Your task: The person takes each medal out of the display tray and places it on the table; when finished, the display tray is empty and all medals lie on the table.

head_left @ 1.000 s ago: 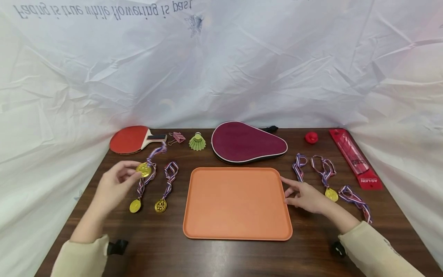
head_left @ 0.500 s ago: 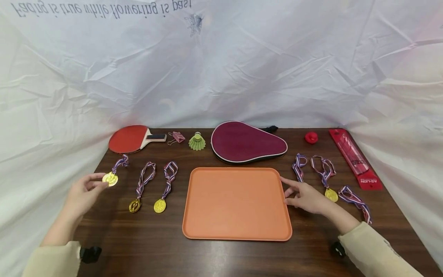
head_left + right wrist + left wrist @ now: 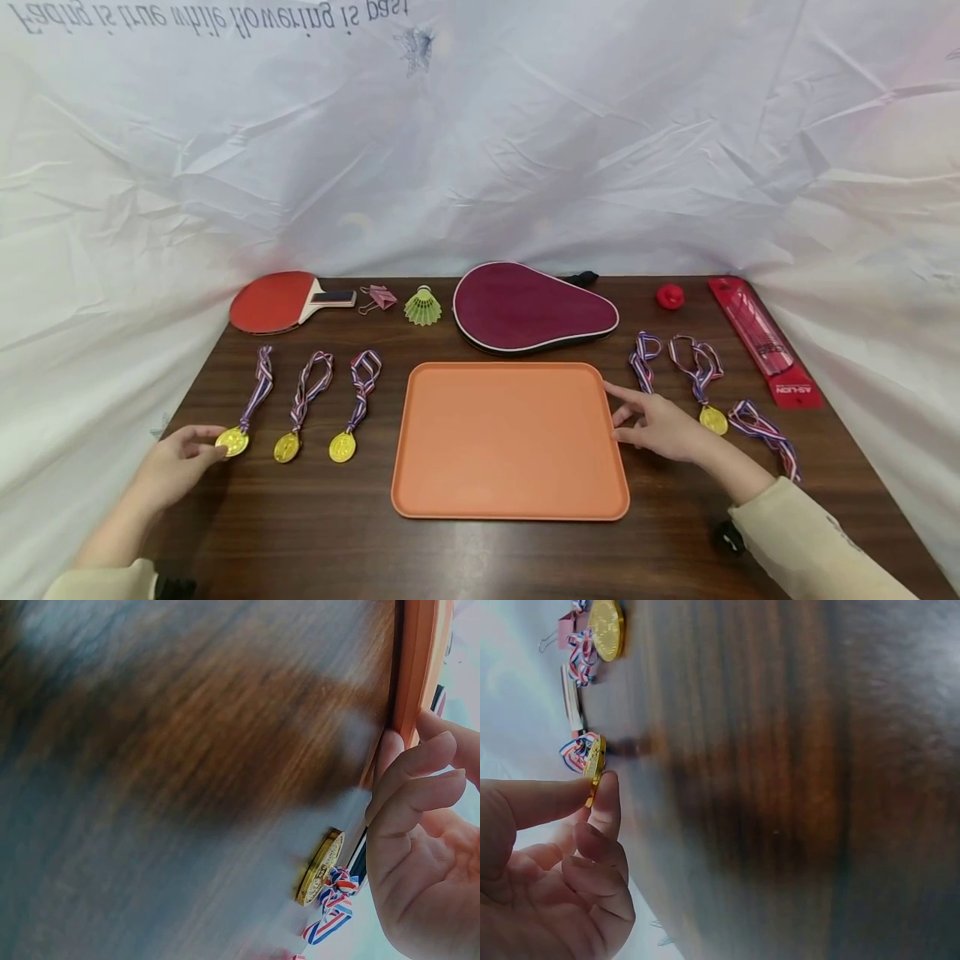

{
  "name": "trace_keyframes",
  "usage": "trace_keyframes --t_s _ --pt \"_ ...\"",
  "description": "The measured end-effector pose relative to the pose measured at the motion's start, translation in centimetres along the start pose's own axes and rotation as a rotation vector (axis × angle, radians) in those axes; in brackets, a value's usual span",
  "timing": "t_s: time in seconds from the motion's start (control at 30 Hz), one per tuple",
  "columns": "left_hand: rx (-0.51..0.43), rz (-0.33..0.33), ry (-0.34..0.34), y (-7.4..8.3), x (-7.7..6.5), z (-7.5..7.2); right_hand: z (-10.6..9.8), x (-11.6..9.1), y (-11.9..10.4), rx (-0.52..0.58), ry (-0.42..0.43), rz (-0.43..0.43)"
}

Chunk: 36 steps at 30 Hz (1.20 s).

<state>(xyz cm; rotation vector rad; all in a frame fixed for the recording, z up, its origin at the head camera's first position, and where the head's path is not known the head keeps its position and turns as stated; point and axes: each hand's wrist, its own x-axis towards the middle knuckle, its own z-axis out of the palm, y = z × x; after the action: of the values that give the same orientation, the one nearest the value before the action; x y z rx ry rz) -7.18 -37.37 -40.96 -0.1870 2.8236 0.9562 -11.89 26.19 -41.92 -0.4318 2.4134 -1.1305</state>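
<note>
At the table's left, my left hand [image 3: 174, 467] pinches the rim of a gold medal [image 3: 233, 442] between thumb and fingers. Its striped ribbon [image 3: 258, 387] stretches away across the tabletop. The left wrist view shows the medal [image 3: 595, 769] edge-on, gripped near its lower end. To its right lie two more gold medals, one in the middle [image 3: 287, 447] and one nearer the tray [image 3: 342, 447], ribbons pointing back. My right hand [image 3: 660, 425] touches the right side of an orange tray [image 3: 510, 442] with its fingertips; the tray's rim [image 3: 421, 660] meets them in the right wrist view.
Right of the tray lie a ribboned gold medal [image 3: 713, 420], more striped ribbons [image 3: 767, 433] and a red package [image 3: 765, 342]. Along the back are a red paddle [image 3: 272, 302], pink binder clip [image 3: 380, 297], shuttlecock [image 3: 423, 307], maroon paddle case [image 3: 532, 308] and small red object [image 3: 670, 296].
My left hand has carried the medal leftward, then lowered it toward the near side, and its ribbon now lies straighter beside the other two. My right hand has stayed at the tray.
</note>
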Motion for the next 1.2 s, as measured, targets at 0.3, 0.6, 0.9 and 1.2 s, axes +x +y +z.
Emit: trace_keyframes --t_s 0.3,0.6,0.9,1.2 --pt "0.118 0.001 0.038 -0.3 -0.1 0.7 -0.1 -0.1 0.0 0.000 -0.003 -0.003" --pt "0.282 0.013 0.101 -0.1 -0.6 1.1 0.0 0.0 0.1 0.000 -0.001 -0.007" --pt "0.271 0.027 0.116 -0.4 -0.4 1.2 -0.1 -0.2 0.1 -0.019 -0.006 0.012" --pt "0.198 0.036 0.097 -0.9 -0.2 0.8 -0.3 -0.2 0.4 -0.020 -0.011 0.008"
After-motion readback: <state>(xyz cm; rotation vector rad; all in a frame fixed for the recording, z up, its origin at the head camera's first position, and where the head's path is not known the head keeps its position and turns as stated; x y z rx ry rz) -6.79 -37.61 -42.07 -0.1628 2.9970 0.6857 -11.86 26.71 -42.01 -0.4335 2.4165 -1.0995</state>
